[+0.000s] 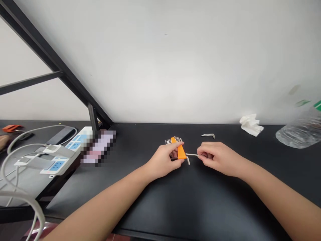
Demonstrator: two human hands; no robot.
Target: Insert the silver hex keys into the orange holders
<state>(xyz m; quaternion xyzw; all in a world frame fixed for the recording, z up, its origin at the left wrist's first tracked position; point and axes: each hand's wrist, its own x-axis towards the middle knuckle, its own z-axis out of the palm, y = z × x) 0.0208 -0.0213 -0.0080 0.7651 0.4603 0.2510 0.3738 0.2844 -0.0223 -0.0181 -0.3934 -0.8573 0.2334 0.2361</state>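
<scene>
An orange hex key holder (181, 151) is pinched between the thumb and fingers of my left hand (166, 158). Several metal hex keys stick out of its upper end, and one bent key (188, 160) shows at its lower end. My right hand (216, 157) pinches a thin metal key (192, 154), whose other end reaches the holder's right edge. Whether that end sits inside the holder is too small to tell. Behind my right hand, a few loose hex keys (208, 135) lie on the black table (175, 201).
A crumpled white tissue (251, 125) and a clear plastic bottle (299, 132) are at the right near the wall. On the left are a white power strip (72, 149) with plugs and cables, a phone (61, 134), a black metal frame (93, 117) and a pixelated item (100, 147).
</scene>
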